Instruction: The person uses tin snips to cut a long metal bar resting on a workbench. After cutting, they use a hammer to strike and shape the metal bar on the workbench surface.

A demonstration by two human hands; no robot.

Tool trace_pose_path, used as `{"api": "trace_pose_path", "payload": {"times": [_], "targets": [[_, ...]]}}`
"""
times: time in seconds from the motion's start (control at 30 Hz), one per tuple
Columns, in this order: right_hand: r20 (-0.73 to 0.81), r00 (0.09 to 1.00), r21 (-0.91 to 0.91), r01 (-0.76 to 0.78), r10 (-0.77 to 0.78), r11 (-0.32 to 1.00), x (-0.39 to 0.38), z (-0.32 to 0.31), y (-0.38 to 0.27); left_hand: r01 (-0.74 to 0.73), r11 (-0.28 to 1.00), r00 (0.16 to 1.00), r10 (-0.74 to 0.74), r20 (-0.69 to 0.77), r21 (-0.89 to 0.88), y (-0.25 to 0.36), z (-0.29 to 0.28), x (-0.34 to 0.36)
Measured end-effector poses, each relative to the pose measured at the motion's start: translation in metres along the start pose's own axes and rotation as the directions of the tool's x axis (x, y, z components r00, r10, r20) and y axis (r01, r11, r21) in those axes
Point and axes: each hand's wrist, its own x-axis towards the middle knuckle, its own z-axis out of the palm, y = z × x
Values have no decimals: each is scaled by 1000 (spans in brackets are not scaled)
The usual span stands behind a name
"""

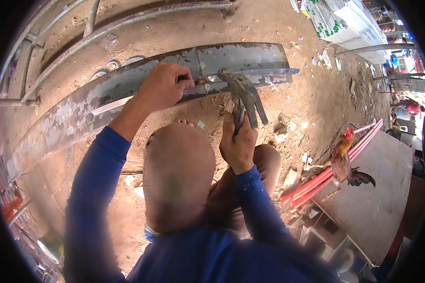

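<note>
A long grey metal beam (127,87) with worn paint lies across the sandy ground in front of my knees. My left hand (163,87) is closed on a thin metal strip (112,104) that lies along the beam's near face. My right hand (238,144) grips the handles of large metal pliers (243,94), whose jaws reach up to the beam's edge just right of my left hand. A small shiny piece sits at the jaws; what it is cannot be made out.
A rooster (342,160) stands at the right beside red pipes (330,172) and a grey board (382,188). Curved metal bars (127,21) lie behind the beam. White stacked material (349,23) sits at the top right. Rubble is scattered on the sand.
</note>
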Motion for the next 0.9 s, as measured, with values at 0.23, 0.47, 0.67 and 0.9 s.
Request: {"api": "trace_pose_path", "payload": {"times": [0.23, 0.47, 0.67, 0.9], "targets": [[169, 985, -95, 1, 15, 995, -2, 5, 9, -76, 997, 996, 78, -54, 28, -8, -5, 1], [104, 992, -40, -73, 77, 997, -6, 23, 22, -117, 993, 991, 118, -69, 19, -13, 6, 5], [98, 991, -97, -82, 92, 992, -5, 33, 24, -126, 991, 991, 124, -51, -35, -17, 5, 3], [172, 979, -108, -90, 108, 990, 3, 28, 12, -109, 994, 994, 110, -30, 27, -14, 3, 2]]}}
